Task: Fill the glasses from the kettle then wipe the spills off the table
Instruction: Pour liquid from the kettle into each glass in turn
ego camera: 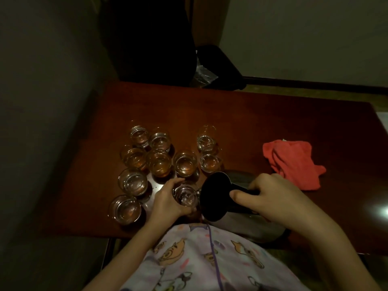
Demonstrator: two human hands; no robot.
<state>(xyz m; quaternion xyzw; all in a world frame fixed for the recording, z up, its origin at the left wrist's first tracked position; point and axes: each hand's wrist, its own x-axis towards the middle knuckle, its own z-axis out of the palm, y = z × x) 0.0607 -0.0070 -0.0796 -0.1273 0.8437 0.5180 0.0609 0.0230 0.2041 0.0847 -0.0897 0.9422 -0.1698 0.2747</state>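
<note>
Several small clear glasses (159, 162) stand grouped on the dark red-brown table (273, 114), most holding amber or clear liquid. My left hand (168, 201) grips one glass (185, 195) at the table's near side. My right hand (270, 198) holds the black handle of a steel kettle (218, 198), tilted to the left with its dark top next to that glass. Whether liquid is flowing I cannot make out. A red cloth (294, 162) lies crumpled to the right of the kettle.
A wall runs along the left edge of the table. A dark chair (220, 66) stands behind the far edge. My patterned pale clothing (199, 259) covers the near edge. The room is dim.
</note>
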